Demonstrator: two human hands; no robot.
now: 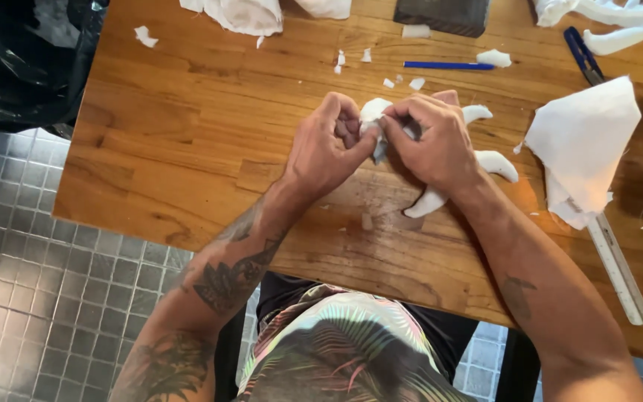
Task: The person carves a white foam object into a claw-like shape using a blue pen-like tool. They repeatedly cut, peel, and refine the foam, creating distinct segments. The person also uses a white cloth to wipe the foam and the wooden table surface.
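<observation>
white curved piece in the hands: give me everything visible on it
The white curved piece looks matte and soft, like foam or clay, with several tapering, horn-like arms. Two arms curl out past the right hand; a third points down toward the table's near edge. Its upper end is pinched between the fingertips of the left hand and the right. It sits low over the wooden table; its middle is hidden by the hands.

White foam piece (440, 190): irregular, soft-looking, matte white, with several curved, horn-like lobes. One rounded end shows at the far side between the two hands; one short lobe points right; two longer tapered lobes curve out to the right and near-right. Middle part hidden by the hands. Held just above the desk (187, 149), near its centre; contact with desk cannot be told.
</observation>
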